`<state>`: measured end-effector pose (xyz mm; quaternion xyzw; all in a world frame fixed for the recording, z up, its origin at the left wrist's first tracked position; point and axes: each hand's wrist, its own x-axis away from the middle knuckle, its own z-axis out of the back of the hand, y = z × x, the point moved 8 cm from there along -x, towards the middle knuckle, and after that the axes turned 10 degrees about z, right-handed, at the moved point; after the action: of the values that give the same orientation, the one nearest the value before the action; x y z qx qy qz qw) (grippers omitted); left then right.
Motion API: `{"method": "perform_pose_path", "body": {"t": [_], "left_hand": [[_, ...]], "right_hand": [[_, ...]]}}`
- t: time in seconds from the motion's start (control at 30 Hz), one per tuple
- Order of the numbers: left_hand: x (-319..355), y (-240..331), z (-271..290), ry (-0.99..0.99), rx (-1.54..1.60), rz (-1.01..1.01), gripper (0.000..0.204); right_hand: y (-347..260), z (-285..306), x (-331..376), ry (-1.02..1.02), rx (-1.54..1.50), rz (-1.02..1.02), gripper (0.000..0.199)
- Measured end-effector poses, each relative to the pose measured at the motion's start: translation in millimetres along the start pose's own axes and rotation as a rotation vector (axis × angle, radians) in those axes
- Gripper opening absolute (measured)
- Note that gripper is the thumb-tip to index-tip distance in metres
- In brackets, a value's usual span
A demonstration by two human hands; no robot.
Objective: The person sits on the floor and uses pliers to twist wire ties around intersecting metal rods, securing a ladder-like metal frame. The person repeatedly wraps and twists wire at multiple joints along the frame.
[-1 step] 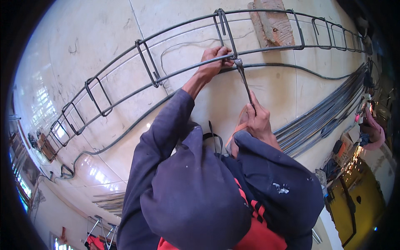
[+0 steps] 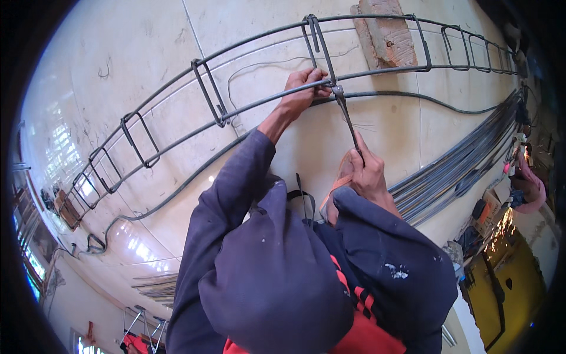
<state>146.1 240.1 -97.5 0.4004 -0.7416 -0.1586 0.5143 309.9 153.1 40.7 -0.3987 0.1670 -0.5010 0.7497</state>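
A long rebar cage (image 2: 259, 106) of dark rods and bent stirrups lies across the tiled floor in front of me. My left hand (image 2: 303, 91) is closed around its near rod, right beside a stirrup (image 2: 326, 50). Held by the handles in my right hand (image 2: 369, 174), a pair of pincers (image 2: 344, 109) has its head against the joint of that stirrup and the near rod. Whether the jaws grip a wire there is too small to tell. Below the pincers, my sandalled foot (image 2: 337, 189) shows beside my right hand.
A brick (image 2: 392, 41) sits under the cage at right, and a wooden block (image 2: 69, 213) near its left end. A dark cable (image 2: 177, 187) runs along the floor. Bundled steel rods (image 2: 454, 159) lie at right, with sparks (image 2: 504, 221) flying beyond them by a yellow panel (image 2: 519, 283).
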Motion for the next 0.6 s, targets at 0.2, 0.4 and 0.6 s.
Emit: {"method": "perform_pose_path", "body": {"t": [0.2,0.4,0.6], "left_hand": [[-6,5,2,0.015,-0.011,-0.006,0.033],[-1,5,3,0.011,-0.048,-0.041,0.033],[-1,1,-2,0.012,-0.01,-0.022,0.032]], "right_hand": [[18,-11,-5,0.03,0.001,0.034,0.045],[17,-10,-3,0.093,-0.025,0.144,0.046],[21,-6,6,-0.055,-0.381,-0.188,0.04]]}}
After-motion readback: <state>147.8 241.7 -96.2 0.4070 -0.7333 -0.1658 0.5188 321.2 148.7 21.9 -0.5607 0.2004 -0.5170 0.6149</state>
